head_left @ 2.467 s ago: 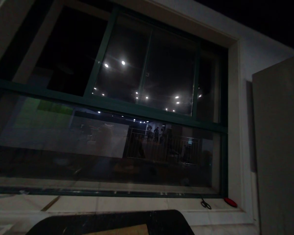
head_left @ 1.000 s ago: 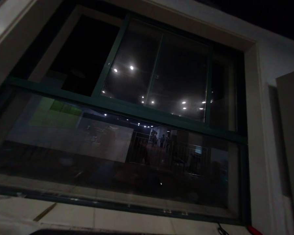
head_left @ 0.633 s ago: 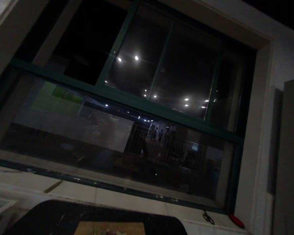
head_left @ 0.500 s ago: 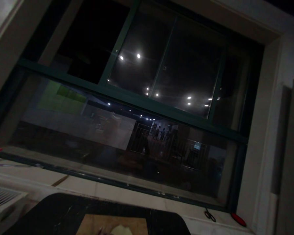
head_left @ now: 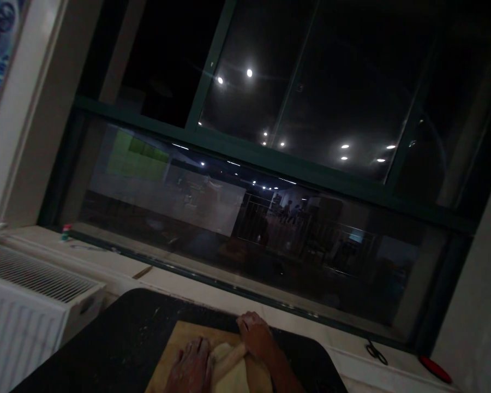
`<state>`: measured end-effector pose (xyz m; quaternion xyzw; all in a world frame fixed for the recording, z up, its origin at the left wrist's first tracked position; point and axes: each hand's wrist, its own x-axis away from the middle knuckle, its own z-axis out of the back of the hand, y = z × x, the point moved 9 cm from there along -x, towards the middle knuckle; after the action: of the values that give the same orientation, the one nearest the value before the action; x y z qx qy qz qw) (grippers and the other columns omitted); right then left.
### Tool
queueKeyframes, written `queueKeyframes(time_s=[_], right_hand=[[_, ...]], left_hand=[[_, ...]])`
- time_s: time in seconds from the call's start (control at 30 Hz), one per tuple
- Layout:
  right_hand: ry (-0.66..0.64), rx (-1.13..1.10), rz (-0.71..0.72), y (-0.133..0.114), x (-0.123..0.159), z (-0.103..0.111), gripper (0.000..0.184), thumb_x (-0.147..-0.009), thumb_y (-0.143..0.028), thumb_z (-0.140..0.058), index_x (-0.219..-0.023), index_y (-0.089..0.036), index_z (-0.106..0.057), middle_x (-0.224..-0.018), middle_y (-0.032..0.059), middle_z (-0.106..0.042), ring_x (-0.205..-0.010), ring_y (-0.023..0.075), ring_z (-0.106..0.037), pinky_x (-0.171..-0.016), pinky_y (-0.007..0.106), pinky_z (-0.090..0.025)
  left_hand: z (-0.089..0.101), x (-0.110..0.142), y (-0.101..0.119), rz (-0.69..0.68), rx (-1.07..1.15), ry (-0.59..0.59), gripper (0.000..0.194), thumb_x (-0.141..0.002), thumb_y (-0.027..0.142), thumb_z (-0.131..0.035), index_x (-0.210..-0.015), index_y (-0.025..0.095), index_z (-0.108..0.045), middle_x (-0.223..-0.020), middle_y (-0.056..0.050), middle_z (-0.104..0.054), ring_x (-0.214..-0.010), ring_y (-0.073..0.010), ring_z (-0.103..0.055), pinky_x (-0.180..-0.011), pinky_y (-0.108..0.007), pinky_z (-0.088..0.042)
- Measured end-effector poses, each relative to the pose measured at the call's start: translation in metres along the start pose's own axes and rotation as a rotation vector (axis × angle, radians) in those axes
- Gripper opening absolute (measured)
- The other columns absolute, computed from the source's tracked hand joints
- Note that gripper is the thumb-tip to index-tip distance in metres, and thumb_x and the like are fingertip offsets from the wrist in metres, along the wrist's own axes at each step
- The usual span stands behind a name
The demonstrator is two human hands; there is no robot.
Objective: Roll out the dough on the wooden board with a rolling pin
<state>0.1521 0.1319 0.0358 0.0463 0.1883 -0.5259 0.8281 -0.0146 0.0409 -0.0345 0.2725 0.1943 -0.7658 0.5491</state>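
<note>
A flattened piece of pale dough (head_left: pixel 231 380) lies on a wooden board (head_left: pixel 184 330) at the bottom of the view. My left hand (head_left: pixel 190 367), dusted with flour, rests at the dough's left side with its fingers stretched out flat. On the other side, my right hand (head_left: pixel 258 335) curls its fingers near the board's far edge. A pale raised strip (head_left: pixel 234 356) runs from the right hand across the dough; whether it is a fold of dough or a thin rolling pin, I cannot tell. The dim light hides what lies under the right fingers.
The board sits on a black tabletop (head_left: pixel 135 322) speckled with flour, against a window sill (head_left: pixel 175 281). Scissors (head_left: pixel 376 352) and a red oval object (head_left: pixel 434 369) lie on the sill's right. A small red-and-green container (head_left: pixel 66 232) stands left, above a white radiator (head_left: pixel 20 322).
The view has tilted down and swung left, bringing more of the board and table into sight. Both my hands now show at the dough; earlier, neither was clearly visible.
</note>
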Motion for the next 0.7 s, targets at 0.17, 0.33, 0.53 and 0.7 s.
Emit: queueKeyframes(time_s=[0.17, 0.33, 0.53, 0.7], right_hand=[[-0.063, -0.001, 0.077, -0.005, -0.022, -0.024, 0.04, -0.104, -0.039, -0.036, -0.108, -0.026, -0.074, -0.116, 0.0039, -0.075, -0.114, 0.0192, -0.065, -0.102, 0.035, -0.047], [-0.055, -0.009, 0.143, -0.001, -0.015, -0.04, 0.045, -0.104, -0.035, -0.031, -0.116, -0.028, -0.073, -0.123, 0.0038, -0.074, -0.121, 0.0197, -0.064, -0.105, 0.036, -0.049], [0.036, 0.022, 0.141, 0.016, 0.027, -0.033, 0.046, -0.105, -0.031, -0.029, -0.12, -0.025, -0.072, -0.13, 0.0065, -0.071, -0.13, 0.0213, -0.059, -0.112, 0.04, -0.047], [0.188, 0.089, 0.18, 0.038, 0.079, -0.022, 0.042, -0.105, -0.036, -0.034, -0.124, -0.027, -0.071, -0.128, 0.0048, -0.071, -0.125, 0.0204, -0.063, -0.103, 0.033, -0.056]], left_hand=[[0.004, -0.007, 0.007, 0.131, 0.02, -0.081, 0.054, -0.084, 0.003, -0.043, -0.125, 0.025, -0.071, -0.133, -0.011, -0.068, -0.124, -0.0306, -0.062, -0.109, -0.056, -0.046], [-0.009, -0.011, 0.016, 0.186, -0.02, -0.124, 0.062, -0.086, -0.001, -0.037, -0.137, 0.022, -0.064, -0.143, -0.015, -0.061, -0.131, -0.0336, -0.057, -0.106, -0.063, -0.046], [-0.023, -0.003, 0.022, -0.019, -0.061, 0.065, 0.053, -0.093, 0.01, -0.043, -0.139, 0.026, -0.063, -0.138, -0.008, -0.066, -0.12, -0.0291, -0.066, -0.095, -0.047, -0.058], [-0.016, 0.009, 0.039, -0.106, -0.051, 0.176, 0.052, -0.093, 0.011, -0.048, -0.14, 0.027, -0.062, -0.135, -0.006, -0.068, -0.119, -0.0263, -0.067, -0.093, -0.039, -0.057]])
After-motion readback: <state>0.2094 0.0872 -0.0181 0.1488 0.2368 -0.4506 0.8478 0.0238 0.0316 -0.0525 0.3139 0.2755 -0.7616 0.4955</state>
